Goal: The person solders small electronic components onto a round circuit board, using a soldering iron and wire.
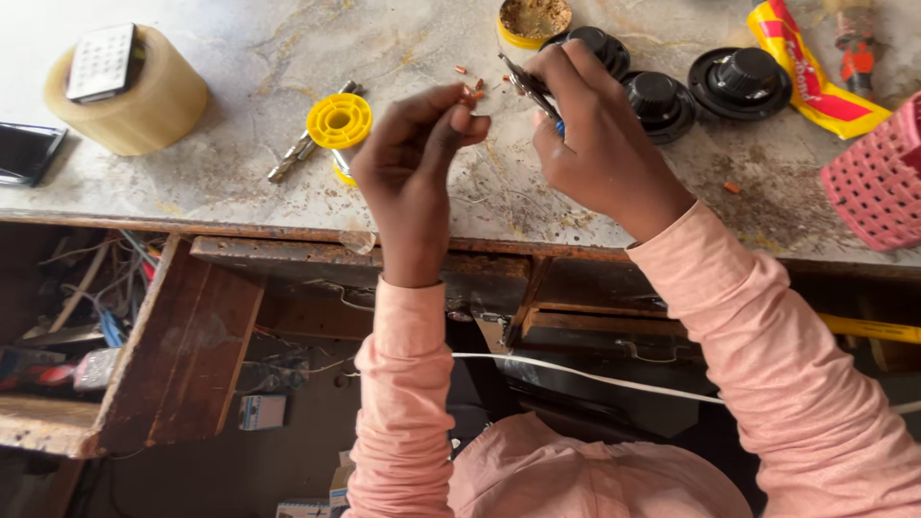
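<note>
Left grip [451,120] pinches thumb against fingertips on a tiny copper-coloured bit of wire [469,98], held just above the worn marbled counter [240,144]. Right grip [576,115] is clamped round a slim metal hand tool with a blue handle [528,88], its tip aimed at the wire bit, close but whether touching I cannot tell. To do this well, I judge the pinch should stay steady and low while the tool tip works in small moves. Left of the left grip, near it, sits a yellow plastic solder spool [339,123] beside a steel drill bit [305,149]. Beyond the right grip lie black round knobs [739,79]; loose copper scraps [460,70] dot the counter between.
</note>
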